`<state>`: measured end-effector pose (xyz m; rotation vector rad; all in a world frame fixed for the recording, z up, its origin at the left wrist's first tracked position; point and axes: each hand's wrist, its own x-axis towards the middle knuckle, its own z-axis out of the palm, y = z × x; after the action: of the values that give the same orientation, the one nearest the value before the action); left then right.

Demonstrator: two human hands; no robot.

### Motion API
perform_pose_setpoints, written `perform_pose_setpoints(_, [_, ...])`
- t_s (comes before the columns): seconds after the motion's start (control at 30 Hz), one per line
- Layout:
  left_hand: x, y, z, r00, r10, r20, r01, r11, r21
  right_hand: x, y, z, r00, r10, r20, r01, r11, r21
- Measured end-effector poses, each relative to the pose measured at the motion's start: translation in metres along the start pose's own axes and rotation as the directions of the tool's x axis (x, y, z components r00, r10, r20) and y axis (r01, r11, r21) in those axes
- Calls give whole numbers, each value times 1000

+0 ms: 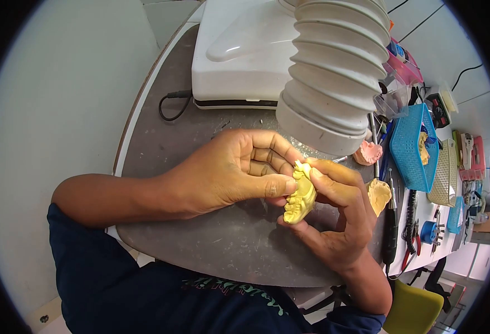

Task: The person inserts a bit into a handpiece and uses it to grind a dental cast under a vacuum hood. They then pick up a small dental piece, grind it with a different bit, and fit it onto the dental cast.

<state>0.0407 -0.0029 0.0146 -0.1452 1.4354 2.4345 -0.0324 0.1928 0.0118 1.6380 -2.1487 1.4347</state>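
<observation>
A yellow dental cast (302,195) with a row of moulded teeth is held up over the grey work surface. My left hand (250,167) grips its left side, the thumb pressed on the cast and the other fingers curled behind. On the opposite side, my right hand (342,206) pinches the cast between fingers and thumb, near its top and lower end. Both hands touch the cast at once. Part of its far side is hidden by the fingers.
Above the hands hangs a white ribbed suction hose (337,72), beside a white machine (245,61). To the right lie a pink cast (368,152), a cream cast (379,196), a black handpiece (390,234), a blue basket (414,147) and red-handled pliers (412,247).
</observation>
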Motion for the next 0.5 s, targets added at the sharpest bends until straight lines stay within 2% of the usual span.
perform_pose_setpoints(0.13, [-2, 0, -3, 998, 52, 28, -55, 990, 134, -2, 0, 7, 998, 64, -14, -61, 990, 127])
perform_pose_setpoints(0.27, [-3, 1, -4, 997, 65, 38, -71, 974, 216, -5, 4, 2, 998, 50, 34, -54, 993, 107])
perform_pose_setpoints(0.33, [-4, -2, -3, 997, 78, 16, -79, 979, 186, -9, 6, -2, 986, 57, 158, -74, 992, 101])
perform_pose_setpoints(0.5, [-5, 5, 1, 998, 69, -7, -67, 987, 147, -7, 4, -3, 986, 77, 148, -99, 984, 147])
